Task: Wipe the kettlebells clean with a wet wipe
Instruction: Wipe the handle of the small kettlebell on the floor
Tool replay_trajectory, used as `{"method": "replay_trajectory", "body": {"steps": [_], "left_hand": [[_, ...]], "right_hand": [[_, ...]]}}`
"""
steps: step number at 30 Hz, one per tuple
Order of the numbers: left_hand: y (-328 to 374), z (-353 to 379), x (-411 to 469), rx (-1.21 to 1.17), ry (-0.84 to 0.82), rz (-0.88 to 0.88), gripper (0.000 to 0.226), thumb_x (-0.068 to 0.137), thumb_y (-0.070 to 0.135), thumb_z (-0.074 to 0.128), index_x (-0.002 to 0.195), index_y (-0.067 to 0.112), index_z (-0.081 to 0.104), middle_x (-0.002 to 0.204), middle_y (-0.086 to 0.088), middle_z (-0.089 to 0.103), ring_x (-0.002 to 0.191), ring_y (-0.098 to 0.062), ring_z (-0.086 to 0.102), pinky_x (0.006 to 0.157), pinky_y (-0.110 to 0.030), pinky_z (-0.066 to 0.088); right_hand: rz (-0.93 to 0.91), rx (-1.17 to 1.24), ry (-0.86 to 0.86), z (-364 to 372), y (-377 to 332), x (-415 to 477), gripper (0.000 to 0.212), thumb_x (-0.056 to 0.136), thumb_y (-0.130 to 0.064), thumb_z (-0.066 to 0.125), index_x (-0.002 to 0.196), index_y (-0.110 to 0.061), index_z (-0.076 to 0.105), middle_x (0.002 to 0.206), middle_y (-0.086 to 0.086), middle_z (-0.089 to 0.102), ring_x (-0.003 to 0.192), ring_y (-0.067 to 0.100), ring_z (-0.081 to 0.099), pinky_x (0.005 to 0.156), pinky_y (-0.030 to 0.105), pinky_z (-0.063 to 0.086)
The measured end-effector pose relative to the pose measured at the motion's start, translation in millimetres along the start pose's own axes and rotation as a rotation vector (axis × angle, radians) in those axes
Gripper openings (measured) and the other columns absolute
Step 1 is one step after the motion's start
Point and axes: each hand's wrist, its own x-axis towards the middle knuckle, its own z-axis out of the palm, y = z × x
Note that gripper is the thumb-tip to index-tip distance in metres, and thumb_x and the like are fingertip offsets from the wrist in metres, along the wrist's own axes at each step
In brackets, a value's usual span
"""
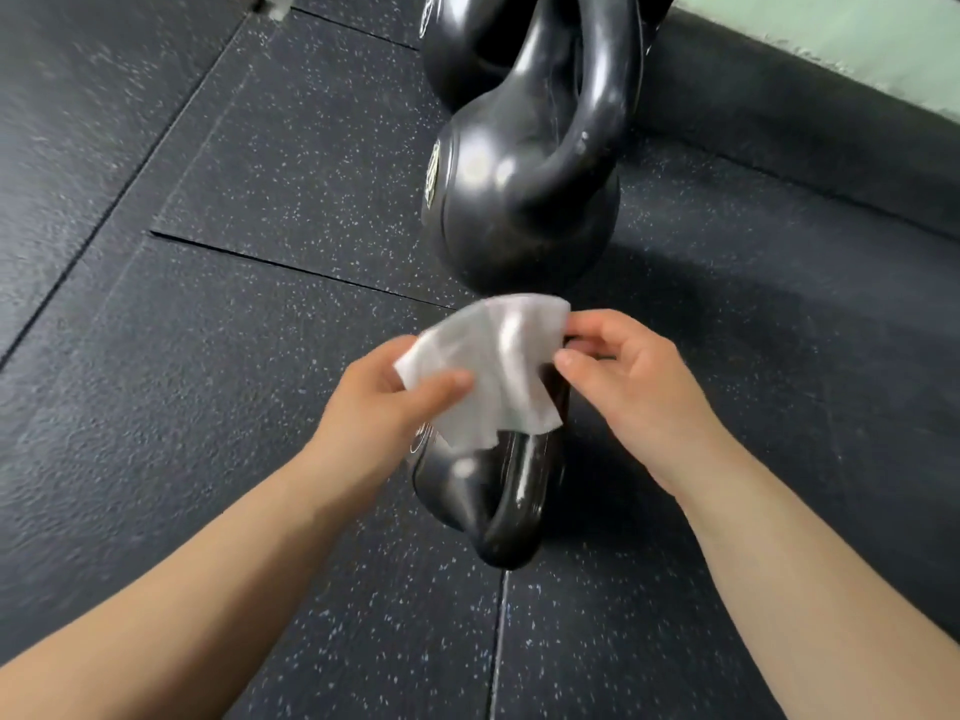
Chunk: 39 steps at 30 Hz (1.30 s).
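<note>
A white wet wipe (493,366) is stretched between both my hands in the middle of the head view. My left hand (384,402) pinches its left edge with thumb and fingers. My right hand (623,376) pinches its right edge. Directly beneath the wipe stands a small glossy black kettlebell (493,491), its top partly hidden by the wipe and my hands. A larger black kettlebell (524,200) stands just beyond it, handle up. Part of a third black kettlebell (457,49) shows at the top edge.
The floor is dark speckled rubber tiles (260,189) with seams between them. A black rubber strip (779,127) runs along the base of a pale green wall (857,28) at the upper right, close behind the kettlebells.
</note>
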Motion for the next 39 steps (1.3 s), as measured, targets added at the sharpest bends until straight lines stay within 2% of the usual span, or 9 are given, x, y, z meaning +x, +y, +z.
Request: {"method": "replay_trajectory", "body": {"steps": [4, 8, 11, 16, 22, 27, 31, 35, 39], "left_hand": [[-11, -13, 4, 0.158, 0.229, -0.009, 0.017, 0.057, 0.029, 0.062, 0.07, 0.021, 0.056, 0.068, -0.001, 0.057, 0.063, -0.012, 0.053, 0.06, -0.028, 0.04], [-31, 9, -17, 0.178, -0.19, -0.115, 0.047, 0.051, 0.04, 0.068, 0.094, 0.024, 0.062, 0.102, -0.003, 0.062, 0.09, -0.018, 0.058, 0.083, -0.039, 0.048], [-35, 17, -28, 0.124, -0.441, -0.061, 0.049, 0.068, 0.049, 0.053, 0.099, 0.013, 0.064, 0.107, 0.009, 0.062, 0.099, -0.011, 0.056, 0.085, -0.027, 0.045], [-49, 7, -38, 0.353, -0.441, 0.189, 0.042, 0.072, 0.048, 0.054, 0.059, 0.008, 0.059, 0.095, 0.012, 0.054, 0.084, 0.002, 0.051, 0.073, -0.007, 0.037], [-97, -19, -55, 0.931, -0.451, 0.698, 0.032, 0.092, 0.046, 0.033, 0.074, 0.026, 0.05, 0.108, 0.003, 0.04, 0.095, -0.009, 0.043, 0.077, -0.015, 0.038], [-117, -43, -56, 1.012, -0.505, 0.55, 0.035, 0.094, 0.041, 0.031, 0.074, 0.028, 0.057, 0.101, 0.014, 0.047, 0.085, -0.003, 0.048, 0.074, -0.013, 0.041], [-77, -43, -64, 0.613, -0.29, 0.212, 0.021, 0.078, 0.042, 0.053, 0.06, 0.032, 0.057, 0.077, 0.025, 0.06, 0.077, 0.017, 0.052, 0.069, -0.002, 0.038], [-5, -56, -62, 0.108, -0.083, -0.231, 0.032, 0.053, 0.042, 0.059, 0.058, 0.012, 0.068, 0.055, 0.005, 0.065, 0.055, -0.002, 0.057, 0.054, -0.011, 0.044], [96, -45, -91, -0.074, -0.109, -0.382, 0.024, 0.043, 0.031, 0.062, 0.053, 0.01, 0.066, 0.048, 0.001, 0.06, 0.044, -0.008, 0.056, 0.043, -0.013, 0.043]], "right_hand": [[-0.015, -0.224, -0.042, 5, 16, 0, 0.042, 0.091, -0.019, 0.047, 0.129, -0.034, 0.041, 0.128, -0.033, 0.022, 0.119, -0.012, 0.02, 0.094, 0.002, 0.02], [-0.022, -0.278, -0.026, 3, 20, 2, 0.043, 0.089, -0.02, 0.05, 0.129, -0.034, 0.042, 0.128, -0.032, 0.022, 0.122, -0.008, 0.021, 0.111, 0.025, 0.019], [-0.038, -0.294, -0.03, 3, 22, 1, 0.044, 0.089, -0.02, 0.05, 0.129, -0.034, 0.041, 0.128, -0.033, 0.021, 0.122, -0.01, 0.02, 0.109, 0.024, 0.019], [-0.057, -0.332, -0.018, 3, 24, 2, 0.043, 0.089, -0.022, 0.049, 0.129, -0.036, 0.041, 0.127, -0.033, 0.02, 0.121, -0.013, 0.016, 0.101, 0.018, 0.017], [-0.08, -0.305, 0.0, 4, 29, 4, 0.041, 0.088, -0.021, 0.05, 0.127, -0.035, 0.044, 0.129, -0.032, 0.024, 0.114, -0.023, 0.016, 0.099, 0.012, 0.02], [-0.118, -0.312, -0.019, 2, 32, 4, 0.041, 0.088, -0.022, 0.05, 0.121, -0.044, 0.041, 0.127, -0.036, 0.023, 0.115, -0.023, 0.018, 0.087, -0.006, 0.015], [-0.122, -0.264, 0.008, 0, 33, 2, 0.038, 0.088, -0.02, 0.05, 0.109, -0.05, 0.04, 0.119, -0.042, 0.027, 0.107, -0.031, 0.025, 0.081, -0.014, 0.016], [-0.044, -0.112, 0.091, 10, 8, -8, 0.038, 0.087, -0.015, 0.051, 0.101, -0.049, 0.041, 0.112, -0.039, 0.034, 0.116, -0.007, 0.034, 0.099, 0.008, 0.026], [0.316, 0.416, -0.218, 15, -63, -31, 0.034, 0.083, -0.036, 0.051, 0.116, -0.031, 0.046, 0.12, -0.014, 0.054, 0.116, 0.005, 0.049, 0.103, 0.026, 0.038]]}}
